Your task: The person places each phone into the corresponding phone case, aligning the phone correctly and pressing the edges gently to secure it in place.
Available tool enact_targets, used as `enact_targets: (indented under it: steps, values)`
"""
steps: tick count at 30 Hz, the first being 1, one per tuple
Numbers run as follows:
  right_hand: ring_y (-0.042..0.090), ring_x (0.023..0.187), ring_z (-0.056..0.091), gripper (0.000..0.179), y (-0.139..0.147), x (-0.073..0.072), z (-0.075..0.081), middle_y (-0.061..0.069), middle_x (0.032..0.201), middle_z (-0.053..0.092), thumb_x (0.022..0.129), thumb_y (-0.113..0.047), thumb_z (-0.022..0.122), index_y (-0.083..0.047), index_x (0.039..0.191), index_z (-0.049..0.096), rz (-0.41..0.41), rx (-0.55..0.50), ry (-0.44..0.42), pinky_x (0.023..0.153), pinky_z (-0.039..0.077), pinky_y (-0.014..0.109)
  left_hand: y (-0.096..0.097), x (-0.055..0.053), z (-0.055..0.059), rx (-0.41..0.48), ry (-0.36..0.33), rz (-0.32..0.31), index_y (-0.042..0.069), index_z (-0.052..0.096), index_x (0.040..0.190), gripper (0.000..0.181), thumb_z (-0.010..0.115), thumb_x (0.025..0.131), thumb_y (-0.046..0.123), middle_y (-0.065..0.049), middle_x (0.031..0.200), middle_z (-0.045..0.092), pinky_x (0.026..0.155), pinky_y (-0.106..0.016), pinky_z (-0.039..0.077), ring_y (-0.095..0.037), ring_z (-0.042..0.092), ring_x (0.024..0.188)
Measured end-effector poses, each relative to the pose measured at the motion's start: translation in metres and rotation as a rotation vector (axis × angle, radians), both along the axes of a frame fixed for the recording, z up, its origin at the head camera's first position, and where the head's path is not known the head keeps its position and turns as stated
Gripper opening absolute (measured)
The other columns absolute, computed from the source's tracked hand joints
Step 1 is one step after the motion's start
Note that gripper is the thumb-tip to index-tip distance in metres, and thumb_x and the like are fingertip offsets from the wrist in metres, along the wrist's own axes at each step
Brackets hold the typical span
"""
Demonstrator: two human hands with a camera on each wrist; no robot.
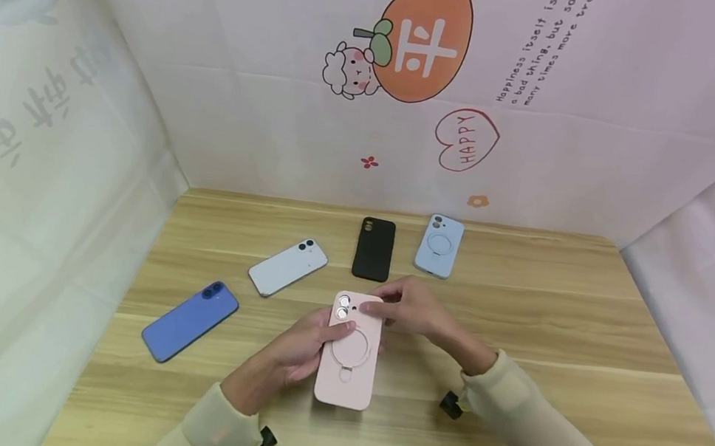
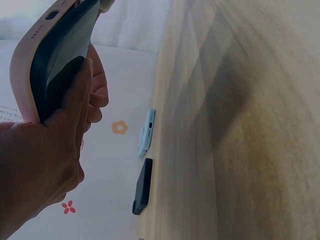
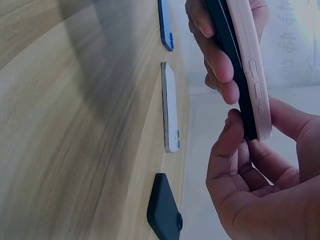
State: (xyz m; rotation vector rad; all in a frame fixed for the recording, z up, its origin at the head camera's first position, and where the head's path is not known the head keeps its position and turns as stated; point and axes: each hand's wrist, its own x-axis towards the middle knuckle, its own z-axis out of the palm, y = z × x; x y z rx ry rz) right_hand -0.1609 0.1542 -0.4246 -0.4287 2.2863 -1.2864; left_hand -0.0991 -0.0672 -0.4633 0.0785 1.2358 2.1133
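Both hands hold a pink phone case (image 1: 343,391) with a ring on its back, raised over the table's middle. A dark phone (image 3: 246,115) lies against the case's inner side; some of it stands out past the case edge in the right wrist view. My left hand (image 1: 298,346) grips the lower left side, thumb on the back and fingers under the screen. My right hand (image 1: 417,308) pinches the upper right corner near the camera holes, with its thumb on the pink back and fingers curled against the dark phone.
On the wooden table (image 1: 551,336) lie a blue phone (image 1: 190,321) at left and a white phone (image 1: 287,269) beside it. Farther back are a black phone case (image 1: 373,249) and a light blue case (image 1: 439,245) with a ring. White printed cloth (image 1: 263,122) hangs behind and at the sides.
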Motion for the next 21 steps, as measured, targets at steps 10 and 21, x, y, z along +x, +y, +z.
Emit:
enact_targets:
  steps: [10,21]
  values:
    - [0.017,0.082,0.073,0.023,0.006,-0.005,-0.0017,0.007,0.095,0.079,0.094,-0.021,0.083,-0.003,0.108,0.081,-0.053,-0.048,-0.083,0.083,0.066,0.044,-0.0002,-0.0005,0.0019,-0.004,-0.021,0.017,-0.004,0.029,0.16,0.048,0.038,0.114,0.006,-0.033,0.142,0.06,0.108,-0.045,0.056,-0.037,0.067,0.126]
    - [0.019,0.083,0.077,0.023,0.0079,-0.0058,-0.0019,0.012,0.097,0.08,0.094,-0.015,0.082,0.003,0.11,0.08,-0.058,-0.132,-0.151,0.088,0.064,0.052,0.0,0.0001,0.0033,-0.008,-0.017,0.008,-0.005,0.03,0.159,0.047,0.037,0.114,0.006,-0.032,0.141,0.061,0.107,-0.046,0.056,-0.034,0.068,0.125]
